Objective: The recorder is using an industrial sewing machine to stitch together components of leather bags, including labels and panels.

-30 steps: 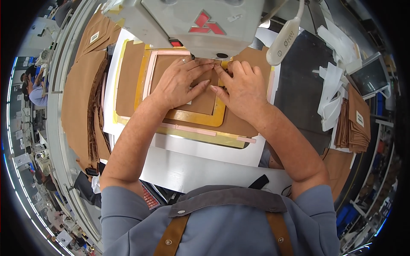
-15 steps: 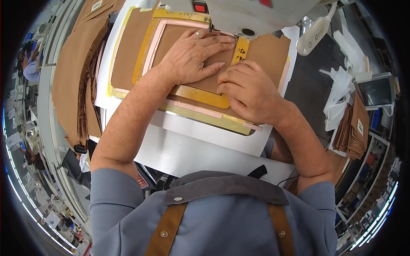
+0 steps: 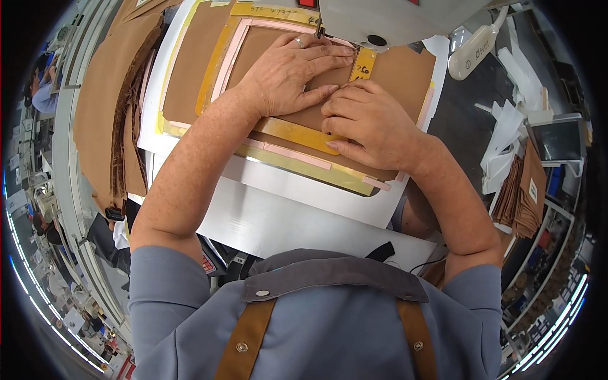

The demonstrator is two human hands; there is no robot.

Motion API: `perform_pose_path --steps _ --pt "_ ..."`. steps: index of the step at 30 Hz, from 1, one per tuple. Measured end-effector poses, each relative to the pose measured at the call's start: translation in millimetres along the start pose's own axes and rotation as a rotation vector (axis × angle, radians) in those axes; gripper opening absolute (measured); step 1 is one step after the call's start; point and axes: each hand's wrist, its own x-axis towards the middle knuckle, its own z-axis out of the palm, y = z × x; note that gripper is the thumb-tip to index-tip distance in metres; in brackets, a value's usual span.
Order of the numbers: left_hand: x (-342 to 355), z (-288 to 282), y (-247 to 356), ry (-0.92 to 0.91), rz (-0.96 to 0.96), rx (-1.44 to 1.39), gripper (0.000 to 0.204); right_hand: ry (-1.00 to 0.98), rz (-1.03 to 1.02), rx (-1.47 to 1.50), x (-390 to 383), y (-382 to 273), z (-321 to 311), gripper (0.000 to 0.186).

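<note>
A yellow template frame (image 3: 294,134) edged with pink strips lies over brown fabric (image 3: 405,79). My left hand (image 3: 294,73), a ring on one finger, rests flat on the brown fabric inside the frame (image 3: 253,54), fingers stretched to the right. On the frame's right side, my right hand (image 3: 373,123) has its fingers curled over the bar. Its thumb touches the lower right corner; the fingertips are partly hidden. Just above my left hand's fingers is the needle area (image 3: 321,30) of a grey sewing machine head (image 3: 392,19).
A thick stack of brown pieces (image 3: 114,95) lies at the left. White sheets (image 3: 304,193) spread under the work. A white controller (image 3: 472,54) hangs at the upper right, above white scraps (image 3: 503,139) and folded brown pieces (image 3: 522,190). A person's sleeve (image 3: 45,98) shows far left.
The right thumb has stretched out onto the frame's lower right corner. Both hands stay on the work, and the left hand lies as flat as before. The view has shifted slightly.
</note>
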Motion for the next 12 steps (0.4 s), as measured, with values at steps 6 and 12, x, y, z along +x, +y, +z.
perform_pose_path --steps 6,12 --pt "0.1 0.0 0.3 0.004 -0.002 0.007 0.051 -0.012 0.004 0.020 -2.8 2.5 0.7 0.018" --pt "-0.1 -0.6 -0.1 -0.013 -0.004 0.023 0.054 -0.022 -0.026 -0.008 0.4 3.0 1.0 0.017"
